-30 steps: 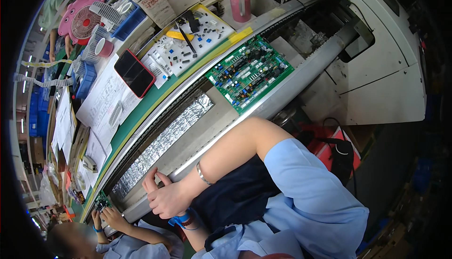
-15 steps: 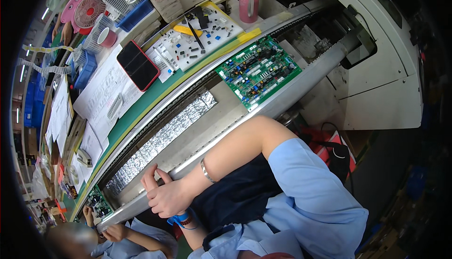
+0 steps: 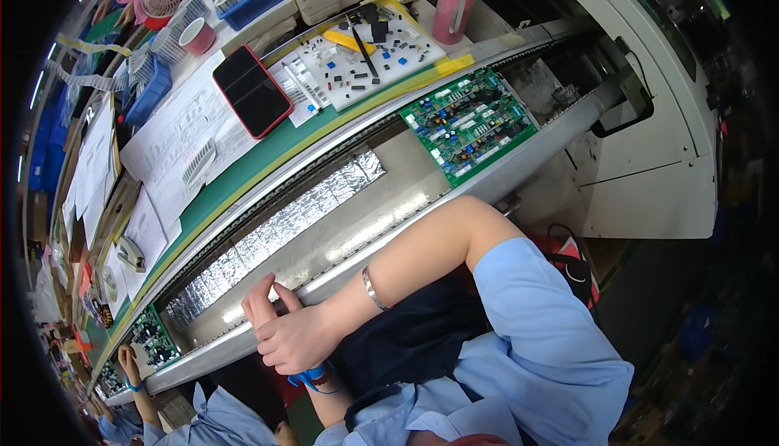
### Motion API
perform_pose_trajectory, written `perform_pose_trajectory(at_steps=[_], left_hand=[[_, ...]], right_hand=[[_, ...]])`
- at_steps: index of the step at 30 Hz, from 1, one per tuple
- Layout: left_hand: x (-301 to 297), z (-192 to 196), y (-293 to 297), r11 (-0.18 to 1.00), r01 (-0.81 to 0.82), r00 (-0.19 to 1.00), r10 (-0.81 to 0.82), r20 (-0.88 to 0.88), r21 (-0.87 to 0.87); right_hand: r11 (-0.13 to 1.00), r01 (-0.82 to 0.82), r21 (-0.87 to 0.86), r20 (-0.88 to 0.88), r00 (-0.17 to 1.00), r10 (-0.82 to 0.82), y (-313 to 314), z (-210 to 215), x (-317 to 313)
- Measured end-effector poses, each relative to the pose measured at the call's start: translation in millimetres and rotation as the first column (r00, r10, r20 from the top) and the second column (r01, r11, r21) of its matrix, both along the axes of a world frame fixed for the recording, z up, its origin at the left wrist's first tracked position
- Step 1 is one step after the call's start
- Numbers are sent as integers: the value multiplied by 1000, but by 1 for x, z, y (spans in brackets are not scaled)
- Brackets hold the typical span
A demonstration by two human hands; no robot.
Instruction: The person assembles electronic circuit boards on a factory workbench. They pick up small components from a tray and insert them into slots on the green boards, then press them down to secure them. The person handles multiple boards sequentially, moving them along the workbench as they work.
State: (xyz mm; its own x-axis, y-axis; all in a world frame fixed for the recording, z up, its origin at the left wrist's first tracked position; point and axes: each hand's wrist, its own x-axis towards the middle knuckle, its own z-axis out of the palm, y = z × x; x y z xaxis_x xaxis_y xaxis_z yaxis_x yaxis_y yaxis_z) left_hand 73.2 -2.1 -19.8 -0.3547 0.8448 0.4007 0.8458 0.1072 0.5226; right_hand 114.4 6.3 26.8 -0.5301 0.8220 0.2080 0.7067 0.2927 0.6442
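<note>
My right hand, below a silver bracelet, is closed around my left hand at the near rail of a conveyor. Some fingers of my left hand stick out above, apart and bent a little. The rest of it is covered by my right hand. A blue wrist strap is on my left wrist. No tool or part shows in either hand. Farther right, a green circuit board filled with components rests across the conveyor rails, apart from my hands.
Behind the conveyor lie a phone, paper sheets and a white board with loose components. A pink thermos stands beyond. A white machine housing rises right. At lower left, a co-worker's hand is near another circuit board.
The view has shifted, moving the bench things rightward in the picture. My clasped hands hold nearly the same pose. At lower left, the co-worker has changed posture and more of the boards shows.
</note>
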Motion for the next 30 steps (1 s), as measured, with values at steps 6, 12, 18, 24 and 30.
perform_pose_trajectory(at_steps=[6, 12, 18, 24, 30], left_hand=[[2, -1, -3, 1000, -16, 1000, 17, 8, -2], [0, -7, 5, 996, 14, 989, 0, -150, 93], [1, 5, 0, 998, 47, 993, -42, -113, 44], [3, -1, 2, 998, 55, 995, -52, -87, 28], [8, 11, 5, 993, 113, 989, -108, -105, 37]], right_hand=[[737, -674, -47, -412, 685, 600, 12, -27, 13], [266, -937, 224, -701, 34, 712, 25, -30, 31], [289, -918, 272, -710, 11, 704, 25, -23, 34], [327, -907, 264, -701, 53, 712, 28, -22, 40], [232, -925, 300, -737, -71, 672, 34, -14, 46]])
